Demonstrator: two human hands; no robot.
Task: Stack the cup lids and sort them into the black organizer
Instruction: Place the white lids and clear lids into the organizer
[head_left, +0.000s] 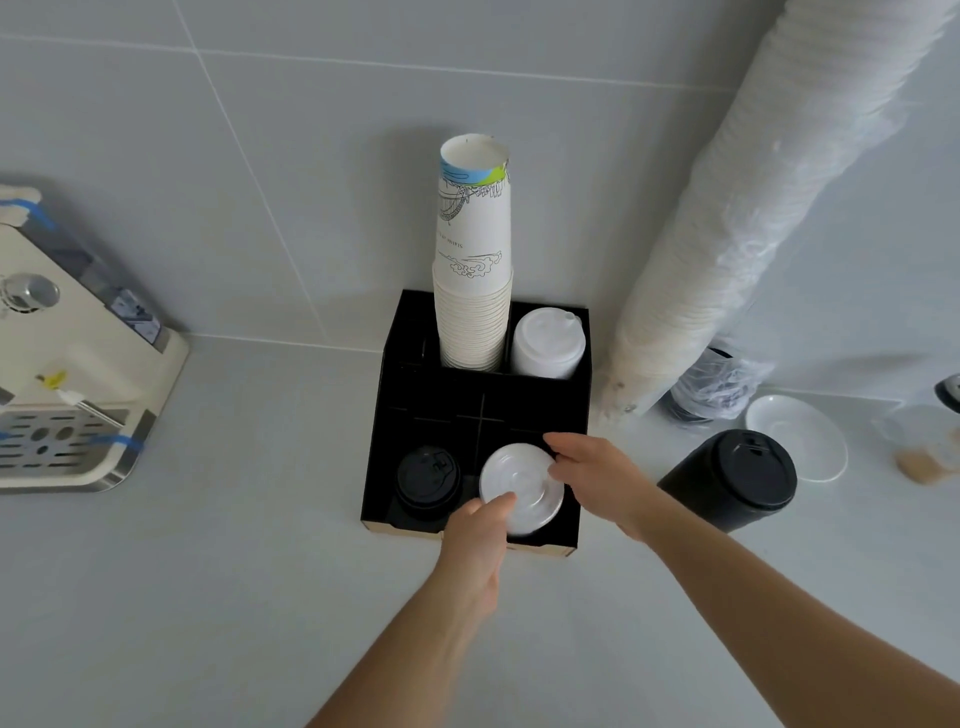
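The black organizer (415, 395) stands against the tiled wall. Both hands hold a stack of white lids (522, 486) in its front right compartment: my left hand (478, 540) grips the near edge, and my right hand (597, 475) grips the far right edge. A short stack of black lids (427, 480) sits in the front left compartment. Another stack of white lids (548, 340) fills the back right compartment, next to a tall stack of paper cups (472, 270). A tall stack of black lids (737, 480) stands on the counter to the right of the organizer.
A long plastic-wrapped sleeve of white cups (753, 208) leans against the wall at the right. A white saucer (797, 444) lies behind the black lids. A cream coffee machine (67, 364) with a drip tray stands at the left edge.
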